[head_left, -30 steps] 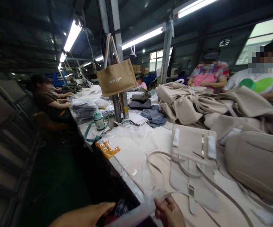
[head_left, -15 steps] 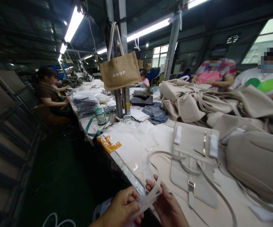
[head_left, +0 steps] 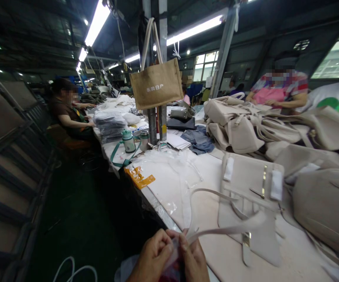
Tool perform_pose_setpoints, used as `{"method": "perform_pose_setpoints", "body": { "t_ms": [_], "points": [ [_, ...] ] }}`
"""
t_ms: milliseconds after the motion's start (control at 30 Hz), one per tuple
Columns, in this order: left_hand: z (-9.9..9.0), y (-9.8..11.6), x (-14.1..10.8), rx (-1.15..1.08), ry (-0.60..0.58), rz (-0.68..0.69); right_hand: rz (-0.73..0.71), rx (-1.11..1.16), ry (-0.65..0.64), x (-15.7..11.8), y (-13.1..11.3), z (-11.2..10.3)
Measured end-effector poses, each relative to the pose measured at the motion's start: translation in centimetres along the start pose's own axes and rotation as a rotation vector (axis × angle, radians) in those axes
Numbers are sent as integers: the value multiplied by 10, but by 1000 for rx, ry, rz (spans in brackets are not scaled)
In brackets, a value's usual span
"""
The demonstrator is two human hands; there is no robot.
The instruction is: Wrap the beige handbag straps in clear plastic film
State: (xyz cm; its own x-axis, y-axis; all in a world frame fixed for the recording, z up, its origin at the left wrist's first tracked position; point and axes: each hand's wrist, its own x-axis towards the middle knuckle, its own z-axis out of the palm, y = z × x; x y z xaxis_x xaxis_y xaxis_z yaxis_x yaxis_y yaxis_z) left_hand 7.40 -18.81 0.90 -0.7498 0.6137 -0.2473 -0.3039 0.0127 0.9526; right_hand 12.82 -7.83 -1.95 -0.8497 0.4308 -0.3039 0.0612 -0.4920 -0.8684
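At the table's near edge my left hand (head_left: 153,254) is closed, pinching translucent plastic film (head_left: 174,253). Close beside it, my right hand (head_left: 195,258) has its fingers closed on a beige bag strap (head_left: 216,232) where the strap meets the plastic. Whether the strap end lies inside the film is hidden by my fingers. From there the strap runs right, blurred, over a beige backpack (head_left: 251,172) lying flat on the table. That backpack has a gold zip, white wrapped pieces at its top corners and a metal buckle (head_left: 246,237) on a tab.
Beige bags (head_left: 246,121) are heaped at the right. A tan tote (head_left: 157,84) hangs on a post behind the table (head_left: 163,176). Orange tape (head_left: 140,178), a green bottle (head_left: 127,141) and blue cloth (head_left: 198,140) lie farther off. Co-workers sit left and right.
My right hand has closed and moved left, up against my left hand. The strap has swung up to the right across the backpack. The view has turned slightly left.
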Motion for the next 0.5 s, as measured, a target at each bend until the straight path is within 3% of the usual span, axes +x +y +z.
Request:
{"method": "perform_pose_setpoints", "body": {
  "t_ms": [167,233,367,500],
  "points": [
    [-10,-3,1,129,39,-89,128,396,-163,15,-19,-19],
    [-15,-6,2,170,46,-120,150,514,-135,26,-31,-25],
    [-18,-7,8,177,18,-112,46,410,48,31,-24,-16],
    [-13,-3,13,135,36,-92,91,313,-63,20,-3,-4]
  ]
}}
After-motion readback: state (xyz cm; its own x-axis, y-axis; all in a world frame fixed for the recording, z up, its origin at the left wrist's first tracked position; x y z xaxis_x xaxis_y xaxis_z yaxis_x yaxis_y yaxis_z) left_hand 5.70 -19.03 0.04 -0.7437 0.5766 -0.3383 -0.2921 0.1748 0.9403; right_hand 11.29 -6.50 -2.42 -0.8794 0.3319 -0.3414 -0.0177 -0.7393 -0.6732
